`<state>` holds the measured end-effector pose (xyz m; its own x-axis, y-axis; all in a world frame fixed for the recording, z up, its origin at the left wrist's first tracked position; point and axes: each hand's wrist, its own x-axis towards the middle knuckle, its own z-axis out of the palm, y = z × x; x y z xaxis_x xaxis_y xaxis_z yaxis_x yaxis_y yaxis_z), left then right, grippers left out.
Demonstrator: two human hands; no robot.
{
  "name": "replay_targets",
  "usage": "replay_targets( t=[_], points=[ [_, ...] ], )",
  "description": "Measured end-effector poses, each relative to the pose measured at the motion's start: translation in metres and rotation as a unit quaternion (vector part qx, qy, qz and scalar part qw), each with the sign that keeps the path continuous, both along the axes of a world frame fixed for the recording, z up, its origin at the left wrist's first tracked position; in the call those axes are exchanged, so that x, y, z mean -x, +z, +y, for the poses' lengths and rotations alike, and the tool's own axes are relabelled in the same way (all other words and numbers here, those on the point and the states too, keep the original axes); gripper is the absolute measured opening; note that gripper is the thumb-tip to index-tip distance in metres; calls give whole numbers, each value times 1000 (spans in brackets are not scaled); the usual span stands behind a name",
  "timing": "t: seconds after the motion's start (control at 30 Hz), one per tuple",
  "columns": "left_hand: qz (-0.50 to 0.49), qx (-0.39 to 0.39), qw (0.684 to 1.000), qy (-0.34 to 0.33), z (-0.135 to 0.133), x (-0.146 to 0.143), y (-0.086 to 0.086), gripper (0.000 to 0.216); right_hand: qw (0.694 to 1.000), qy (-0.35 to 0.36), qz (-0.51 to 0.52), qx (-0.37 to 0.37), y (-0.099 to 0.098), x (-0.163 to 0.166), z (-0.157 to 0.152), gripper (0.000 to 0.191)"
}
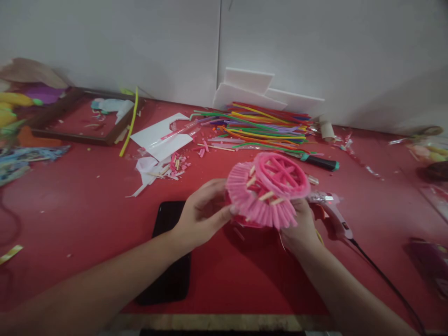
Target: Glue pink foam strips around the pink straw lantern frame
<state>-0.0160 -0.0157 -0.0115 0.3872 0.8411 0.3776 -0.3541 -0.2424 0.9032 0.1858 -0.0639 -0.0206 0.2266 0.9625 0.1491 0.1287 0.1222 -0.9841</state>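
A pink craft model (pixel 266 191) is held up over the red table between both hands. It has a ring with crossing spokes on top, short pale sticks below that, and a pleated pink skirt around it. My left hand (pixel 208 212) grips its left side, thumb in front. Behind its lower right side is my right hand (pixel 301 226), whose fingers are mostly hidden by the model; it appears to support that side. A thin loop shows beside the right palm, but I cannot make out what it belongs to. A black phone (pixel 168 275) lies under my left wrist.
A glue gun (pixel 331 210) with a cord lies to the right. Behind are colourful pipe cleaners (pixel 266 128), a black-handled cutter (pixel 320 162) and white foam sheets (pixel 245 95). Pink scraps (pixel 178 165), white paper (pixel 164 137) and a brown frame (pixel 73 137) lie leftward.
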Motion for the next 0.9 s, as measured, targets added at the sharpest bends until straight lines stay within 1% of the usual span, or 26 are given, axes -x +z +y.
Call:
replay_targets(
  t=[0.1,0.23,0.3,0.4,0.47,0.53,0.6,0.67,0.7,0.77,0.83,0.9],
  points=[
    [-3,51,998,27,1,-1,-6,25,1000,-2,26,8,0,1,1,18],
    [17,144,989,2,1,2,-17,31,999,-2,39,19,-1,2,2,20],
    [12,159,987,-22,1,3,-18,34,999,-7,37,15,0,3,3,21],
    [22,114,992,-43,-1,1,-14,47,999,-14,29,5,3,3,4,21],
    [38,77,995,-41,-2,-2,-10,57,1000,-17,20,-1,5,5,4,18],
    [46,64,996,-32,-3,-4,-7,62,1000,-14,8,-9,8,6,2,14],
    [51,81,995,-27,-3,-6,-5,60,999,-8,-11,-29,9,7,1,9],
    [62,118,991,-34,-2,-6,-3,54,998,5,-42,-53,10,6,-1,2],
    [64,135,988,-38,-2,-6,-1,51,996,16,-55,-66,11,5,-1,2],
    [68,160,984,-39,-1,-5,3,49,993,39,-70,-84,13,1,-2,10],
    [60,182,981,-14,1,-5,6,50,991,54,-74,-95,18,-5,-1,16],
    [38,225,974,-6,3,-5,6,50,990,40,-87,-104,28,-15,0,17]
  ],
)
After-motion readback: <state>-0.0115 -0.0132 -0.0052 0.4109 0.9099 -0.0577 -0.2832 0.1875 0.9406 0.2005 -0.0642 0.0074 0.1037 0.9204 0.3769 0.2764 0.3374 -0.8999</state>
